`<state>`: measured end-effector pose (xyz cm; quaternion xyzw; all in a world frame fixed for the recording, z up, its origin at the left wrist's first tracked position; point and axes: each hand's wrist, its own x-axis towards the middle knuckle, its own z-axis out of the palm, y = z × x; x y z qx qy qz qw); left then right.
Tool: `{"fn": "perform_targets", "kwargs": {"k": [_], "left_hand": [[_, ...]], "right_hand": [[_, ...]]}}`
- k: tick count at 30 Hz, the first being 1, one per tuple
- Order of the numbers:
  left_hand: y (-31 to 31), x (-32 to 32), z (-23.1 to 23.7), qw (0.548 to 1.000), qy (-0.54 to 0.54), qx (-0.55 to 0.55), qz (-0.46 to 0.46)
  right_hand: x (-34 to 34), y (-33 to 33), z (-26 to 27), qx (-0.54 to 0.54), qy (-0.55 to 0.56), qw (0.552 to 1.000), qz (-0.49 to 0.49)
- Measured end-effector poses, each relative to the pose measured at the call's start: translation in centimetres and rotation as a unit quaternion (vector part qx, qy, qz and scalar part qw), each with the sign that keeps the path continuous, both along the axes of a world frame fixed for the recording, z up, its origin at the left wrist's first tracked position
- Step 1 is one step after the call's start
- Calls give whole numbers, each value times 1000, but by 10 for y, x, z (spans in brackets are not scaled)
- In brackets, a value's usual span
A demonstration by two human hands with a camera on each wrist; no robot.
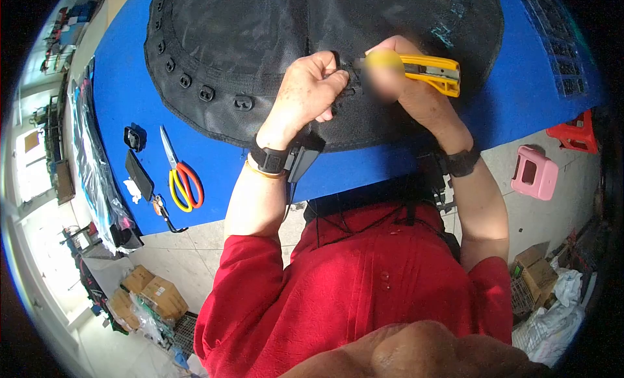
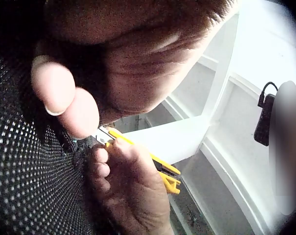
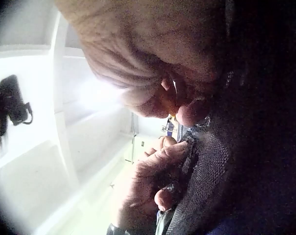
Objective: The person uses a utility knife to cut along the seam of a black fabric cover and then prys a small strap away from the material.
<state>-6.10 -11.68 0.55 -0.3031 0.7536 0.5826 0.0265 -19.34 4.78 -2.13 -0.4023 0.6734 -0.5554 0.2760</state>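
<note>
A round black mesh piece (image 1: 260, 46) lies over the blue table, with black plastic buckles (image 1: 207, 93) along its curved edge. My left hand (image 1: 302, 92) is on the mesh near its front edge, thumb and fingers pinched together on a bit of black material; what exactly they pinch I cannot tell. Just to the right, my right hand (image 1: 426, 106) grips a yellow utility knife (image 1: 432, 66). Its metal tip points left at the left fingertips. The left wrist view shows the knife's silver end (image 2: 103, 136) close by the left fingers (image 2: 79, 112).
Left on the blue tabletop (image 1: 221, 163) lie scissors (image 1: 182, 180) with red and yellow handles, a flat black case (image 1: 139, 173) and a small black part (image 1: 134, 137). Plastic-wrapped goods (image 1: 97, 163) line the left edge. Pink (image 1: 535, 173) and red (image 1: 575, 132) stools stand on the right.
</note>
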Motion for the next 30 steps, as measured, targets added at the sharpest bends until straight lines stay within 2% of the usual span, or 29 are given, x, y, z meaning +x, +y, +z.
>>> {"fn": "perform_targets", "kwargs": {"k": [2,14,17,28,30], "left_hand": [[-1,0,-1,1000,3,1,-2],[0,1,-3,1000,11,-1,2],[0,1,-3,1000,9,-5,3],[5,-1,1,999,31,-25,30],[2,-1,-2,999,29,-19,12]], "right_hand": [[0,0,0,11,-38,999,-9],[5,14,8,49,-32,998,-4],[5,16,2,15,37,999,4],[6,17,0,15,46,999,2],[5,17,0,20,38,999,-1]]}}
